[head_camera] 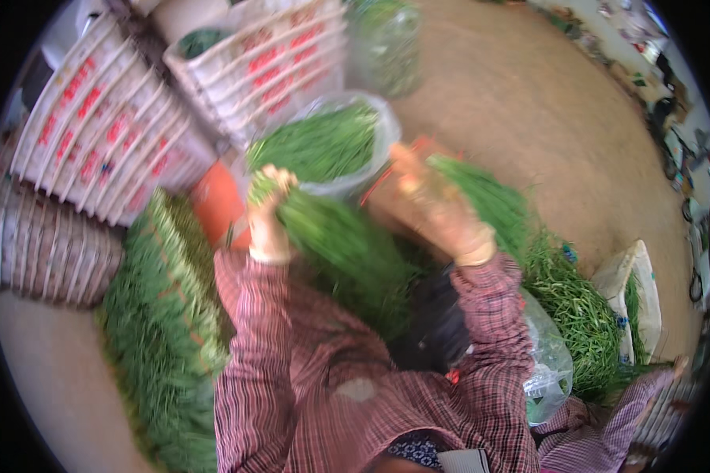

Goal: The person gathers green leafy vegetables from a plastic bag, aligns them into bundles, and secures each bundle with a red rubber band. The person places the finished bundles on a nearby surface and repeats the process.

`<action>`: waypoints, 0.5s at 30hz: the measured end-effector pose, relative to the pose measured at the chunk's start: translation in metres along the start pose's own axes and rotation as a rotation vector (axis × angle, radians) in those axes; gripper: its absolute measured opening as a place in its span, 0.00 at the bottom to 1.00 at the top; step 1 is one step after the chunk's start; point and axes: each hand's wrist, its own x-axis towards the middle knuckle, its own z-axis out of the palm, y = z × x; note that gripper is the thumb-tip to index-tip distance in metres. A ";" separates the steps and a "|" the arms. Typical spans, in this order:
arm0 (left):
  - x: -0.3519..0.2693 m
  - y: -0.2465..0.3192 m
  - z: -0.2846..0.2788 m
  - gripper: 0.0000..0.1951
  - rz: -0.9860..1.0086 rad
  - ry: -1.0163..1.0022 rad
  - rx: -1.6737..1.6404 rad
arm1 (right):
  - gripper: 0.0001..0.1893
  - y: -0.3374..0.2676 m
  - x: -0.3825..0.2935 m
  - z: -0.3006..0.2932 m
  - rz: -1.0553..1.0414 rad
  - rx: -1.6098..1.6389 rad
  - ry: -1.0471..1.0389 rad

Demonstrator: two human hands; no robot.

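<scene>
My left hand (267, 204) is closed round the pale stem end of a bundle of long green leafy vegetables (349, 242), whose leaves slant down to the right in front of my body. Raised to the right, my right hand (432, 198) is blurred, and whether it holds anything is unclear. Another bundle of long green leaves (485, 201) lies just beyond it. Ahead of both hands stands a round container lined with clear plastic (387, 127), with green stalks (325, 142) inside.
Stacked white foam trays (112, 130) with red writing stand at the left and ahead. A long pile of bundled greens (154, 331) lies at my left. Loose greens (580, 319), a plastic bag (547, 366) and a white foam box (648, 295) are at right, near another person's sleeve (627, 414).
</scene>
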 end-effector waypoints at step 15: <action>-0.007 0.025 -0.020 0.23 0.167 0.288 -0.252 | 0.20 -0.026 -0.016 0.014 0.072 0.007 0.046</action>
